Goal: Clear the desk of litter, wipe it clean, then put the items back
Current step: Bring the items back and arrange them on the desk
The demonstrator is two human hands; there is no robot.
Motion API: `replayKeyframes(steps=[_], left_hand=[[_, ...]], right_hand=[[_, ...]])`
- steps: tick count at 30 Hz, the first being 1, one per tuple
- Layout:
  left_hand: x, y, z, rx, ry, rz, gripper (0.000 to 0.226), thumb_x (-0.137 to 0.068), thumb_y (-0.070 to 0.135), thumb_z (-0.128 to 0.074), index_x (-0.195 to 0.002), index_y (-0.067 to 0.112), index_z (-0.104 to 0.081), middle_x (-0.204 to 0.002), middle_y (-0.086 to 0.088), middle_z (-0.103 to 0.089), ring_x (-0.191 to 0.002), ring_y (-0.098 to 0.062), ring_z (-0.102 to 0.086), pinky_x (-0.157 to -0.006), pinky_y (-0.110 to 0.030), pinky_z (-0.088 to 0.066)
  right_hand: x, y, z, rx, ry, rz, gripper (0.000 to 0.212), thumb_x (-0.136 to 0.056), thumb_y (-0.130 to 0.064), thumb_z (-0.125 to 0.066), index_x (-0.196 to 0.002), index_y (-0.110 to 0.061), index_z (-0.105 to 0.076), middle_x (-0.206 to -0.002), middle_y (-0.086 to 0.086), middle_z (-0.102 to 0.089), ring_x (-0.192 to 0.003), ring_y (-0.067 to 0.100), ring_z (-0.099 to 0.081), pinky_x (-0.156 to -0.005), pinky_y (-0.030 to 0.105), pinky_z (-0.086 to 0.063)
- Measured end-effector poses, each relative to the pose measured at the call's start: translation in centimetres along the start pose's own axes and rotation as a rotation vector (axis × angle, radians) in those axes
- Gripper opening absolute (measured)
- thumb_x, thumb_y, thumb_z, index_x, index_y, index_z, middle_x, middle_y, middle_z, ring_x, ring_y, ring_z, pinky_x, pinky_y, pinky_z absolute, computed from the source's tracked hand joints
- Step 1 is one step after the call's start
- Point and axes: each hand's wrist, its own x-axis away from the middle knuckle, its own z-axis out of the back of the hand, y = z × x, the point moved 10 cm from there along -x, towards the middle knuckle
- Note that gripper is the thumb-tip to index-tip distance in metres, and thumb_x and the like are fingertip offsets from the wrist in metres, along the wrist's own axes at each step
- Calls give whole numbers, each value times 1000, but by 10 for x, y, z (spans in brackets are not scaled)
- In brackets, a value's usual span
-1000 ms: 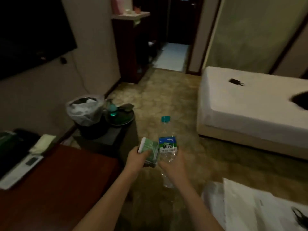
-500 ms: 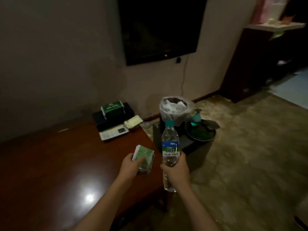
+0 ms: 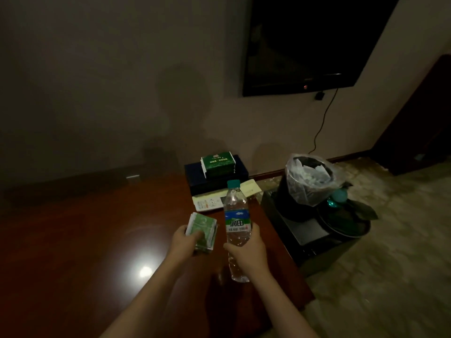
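Note:
My right hand (image 3: 249, 252) grips a clear water bottle (image 3: 236, 215) with a teal cap and a blue-green label, held upright over the right part of the dark red-brown desk (image 3: 85, 252). My left hand (image 3: 185, 240) holds a small green tissue pack (image 3: 202, 228) just left of the bottle, above the desk top. At the desk's far right end lie a dark flat box (image 3: 217, 176) with a green packet (image 3: 218, 164) on it, a white remote-like device (image 3: 207, 203) and a pale yellow cloth (image 3: 250, 187).
A black bin with a clear liner full of litter (image 3: 308, 181) stands on a low dark stand (image 3: 300, 230) right of the desk, beside a dark round tray (image 3: 346, 223) with a teal object. A wall-mounted TV (image 3: 310, 42) hangs above. Patterned carpet (image 3: 390, 264) lies to the right.
The view has swung left from the bed and carpet to the desk and wall. Both hands, still holding the bottle and tissue pack, are now over the desk's right part.

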Motion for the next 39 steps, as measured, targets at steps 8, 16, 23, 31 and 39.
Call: replayKeyframes(steps=[8, 16, 23, 31, 39], left_hand=[[-64, 4, 66, 58, 35, 73, 19, -94, 5, -51, -112, 7, -48, -104, -16, -61, -77, -25, -63, -46, -24, -52], [-87, -1, 109, 208, 164, 131, 17, -95, 2, -48, -111, 4, -52, -90, -11, -63, -72, -22, -62, -46, -26, -51], [-124, -2, 174, 237, 392, 139, 12, -92, 2, -50, -104, 2, -53, -85, -12, -61, -69, -22, -60, -55, -28, -49], [-176, -17, 162, 203, 378, 228, 10, -93, 6, -53, -103, 4, -55, -92, -13, -64, -75, -23, -64, -57, -29, -51], [-214, -19, 157, 161, 351, 254, 6, -94, 6, -52, -99, 6, -53, -84, -6, -62, -68, -16, -61, -50, -22, -48]], right_hand=[[-39, -23, -63, 44, -14, -57, 61, -66, -10, -81, -109, -26, -41, -100, -6, -59, -87, 8, -60, -68, 22, -48], [-86, -45, -142, 126, -197, -34, 64, -68, -5, -80, -113, -24, -38, -102, -3, -61, -85, 9, -61, -71, 28, -56], [-140, -73, -207, 144, -356, 20, 63, -70, -2, -78, -114, -23, -38, -97, -2, -60, -79, 7, -63, -55, 14, -48], [-199, -85, -244, 157, -416, 10, 65, -71, -6, -80, -115, -23, -35, -97, -10, -54, -82, 0, -57, -53, 9, -43], [-278, -126, -256, 167, -358, 98, 89, -65, -12, -86, -136, -12, -33, -121, 2, -58, -101, 10, -54, -88, 23, -42]])
